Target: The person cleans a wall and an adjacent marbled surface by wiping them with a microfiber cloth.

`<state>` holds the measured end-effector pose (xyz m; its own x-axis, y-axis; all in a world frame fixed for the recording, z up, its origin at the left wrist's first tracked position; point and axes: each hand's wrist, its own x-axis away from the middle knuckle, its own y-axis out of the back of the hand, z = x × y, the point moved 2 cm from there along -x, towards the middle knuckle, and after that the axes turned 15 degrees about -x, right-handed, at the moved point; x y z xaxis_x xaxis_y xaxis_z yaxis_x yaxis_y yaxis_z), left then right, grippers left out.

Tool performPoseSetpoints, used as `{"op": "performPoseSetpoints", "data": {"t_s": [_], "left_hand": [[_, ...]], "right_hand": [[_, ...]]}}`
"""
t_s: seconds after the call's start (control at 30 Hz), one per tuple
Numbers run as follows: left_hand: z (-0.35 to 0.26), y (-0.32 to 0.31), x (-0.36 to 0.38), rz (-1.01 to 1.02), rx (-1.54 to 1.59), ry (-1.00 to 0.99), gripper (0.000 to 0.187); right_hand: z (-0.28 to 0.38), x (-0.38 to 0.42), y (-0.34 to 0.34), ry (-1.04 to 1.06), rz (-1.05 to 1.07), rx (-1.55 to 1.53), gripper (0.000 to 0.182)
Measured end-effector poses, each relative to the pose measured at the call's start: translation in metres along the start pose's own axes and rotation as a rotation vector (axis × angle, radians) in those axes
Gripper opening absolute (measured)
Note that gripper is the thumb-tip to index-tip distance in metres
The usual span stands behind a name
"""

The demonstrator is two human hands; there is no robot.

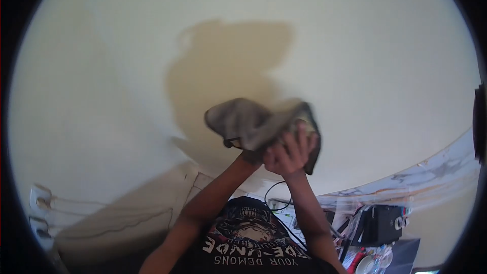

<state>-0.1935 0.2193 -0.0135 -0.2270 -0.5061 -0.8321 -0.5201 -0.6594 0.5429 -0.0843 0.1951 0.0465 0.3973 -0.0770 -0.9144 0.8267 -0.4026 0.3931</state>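
A grey cloth item with dark edging [243,119] is held up in front of the wall, its outline smeared by motion. I cannot make out its exact kind. A dark trim piece with a small pale gap shows at its lower left. My right hand [290,149] is at the right end of the cloth, fingers bent over it and gripping it. My left forearm [220,190] rises to the lower middle of the cloth. The cloth hides my left hand, so its fingers do not show.
A pale wall [365,71] fills most of the view, with a broad shadow on it. Wall sockets [40,199] with plugged-in cables are at the lower left. At the lower right are a black case-like object [386,225], a white bowl [365,264] and assorted items.
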Motion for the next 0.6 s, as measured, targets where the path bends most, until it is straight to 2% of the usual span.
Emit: {"op": "performPoseSetpoints", "data": {"t_s": [0.03,0.07,0.1,0.13,0.17,0.2,0.27,0.3,0.37,0.4,0.43,0.6], "left_hand": [[-0.018,-0.023,-0.021,0.009,-0.01,0.013,0.052],[-0.026,-0.019,-0.012,0.019,-0.021,0.023,0.052],[-0.027,-0.018,-0.012,0.031,-0.034,0.029,0.052],[-0.035,-0.01,-0.025,0.036,-0.058,0.044,0.052],[-0.046,-0.004,-0.04,0.029,-0.046,-0.116,0.056],[-0.057,0.004,-0.053,0.023,-0.032,-0.278,0.061],[-0.065,0.015,-0.065,0.071,0.034,-0.243,0.062],[-0.067,0.021,-0.069,0.11,0.126,-0.217,0.064],[-0.067,0.03,-0.076,0.184,0.316,-0.172,0.066],[-0.061,0.032,-0.079,0.218,0.414,-0.153,0.068],[-0.048,0.037,-0.087,0.04,-0.296,-0.716,0.047],[0.008,0.095,-0.093,0.039,-0.331,-0.762,0.051]], "right_hand": [[-0.008,0.011,0.01,-0.015,-0.133,0.015,0.03],[-0.013,0.023,0.018,-0.035,-0.27,0.031,0.034],[-0.016,0.039,0.021,-0.034,-0.275,0.002,0.034],[-0.018,0.057,0.022,-0.247,-0.287,-0.14,0.039],[-0.02,0.074,0.021,-0.459,-0.291,-0.283,0.044],[-0.016,0.081,0.021,-0.459,-0.293,-0.311,0.044],[-0.015,0.089,0.015,-0.711,-0.405,-0.471,0.057],[-0.01,0.083,0.009,-0.704,-0.404,-0.491,0.057],[0.004,0.067,0.0,-0.628,-0.509,-0.198,0.068],[0.009,0.06,-0.009,-0.619,-0.515,-0.208,0.068],[0.014,0.054,-0.017,-0.606,-0.514,-0.215,0.069],[0.041,0.023,-0.065,-0.539,-0.477,-0.211,0.081]]}}
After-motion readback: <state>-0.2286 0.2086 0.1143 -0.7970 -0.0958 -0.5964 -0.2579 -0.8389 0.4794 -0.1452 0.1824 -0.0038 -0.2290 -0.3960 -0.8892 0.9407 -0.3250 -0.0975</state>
